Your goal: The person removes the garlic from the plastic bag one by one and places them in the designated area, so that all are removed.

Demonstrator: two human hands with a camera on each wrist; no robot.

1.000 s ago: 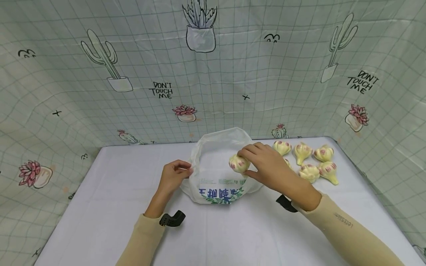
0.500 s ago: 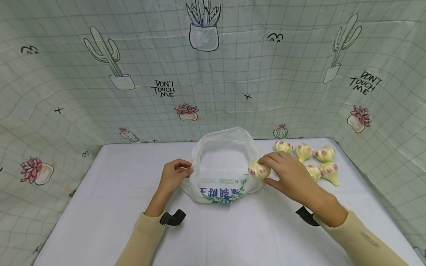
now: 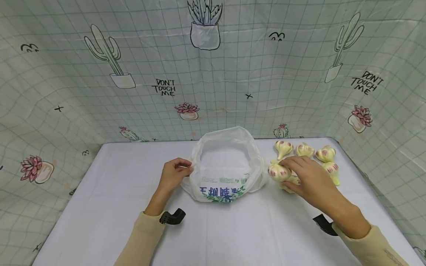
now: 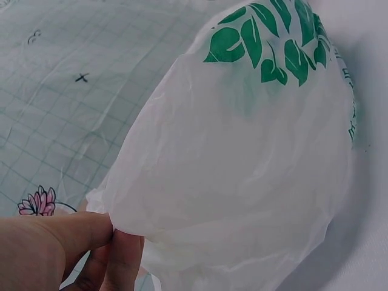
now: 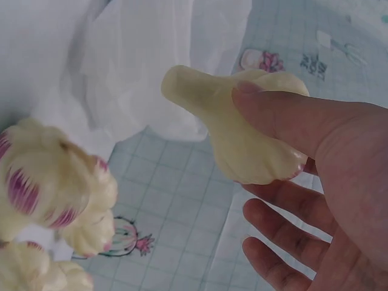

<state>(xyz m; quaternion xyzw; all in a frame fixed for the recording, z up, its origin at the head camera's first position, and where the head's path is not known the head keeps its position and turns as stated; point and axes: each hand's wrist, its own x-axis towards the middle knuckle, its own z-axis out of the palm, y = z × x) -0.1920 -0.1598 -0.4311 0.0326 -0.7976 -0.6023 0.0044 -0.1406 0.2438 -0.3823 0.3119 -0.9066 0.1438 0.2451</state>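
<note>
My left hand [image 3: 174, 173] pinches the left rim of a white plastic bag [image 3: 259, 177] between thumb and fingers. The bag stands with its mouth wide, printed with blue characters and green leaves; in the left wrist view the bag [image 4: 218, 157] fills most of the picture. To the bag's right, my right hand [image 3: 309, 179] holds a garlic bulb [image 3: 278, 172], pale yellow with purple streaks. Thumb and forefinger pinch this garlic bulb [image 5: 242, 133] in the right wrist view, its stem pointing away from the palm, the other fingers spread below.
Several more garlic bulbs [image 3: 304, 150] lie at the table's back right, one [image 3: 293, 180] partly hidden by my right hand. The white table [image 3: 233, 232] meets a hanging grid-patterned cloth [image 3: 229, 74] at its back and sides.
From over the bag's mouth, my right hand has moved right with the garlic bulb, out past the bag's right rim to the other bulbs. My left hand stays at the rim.
</note>
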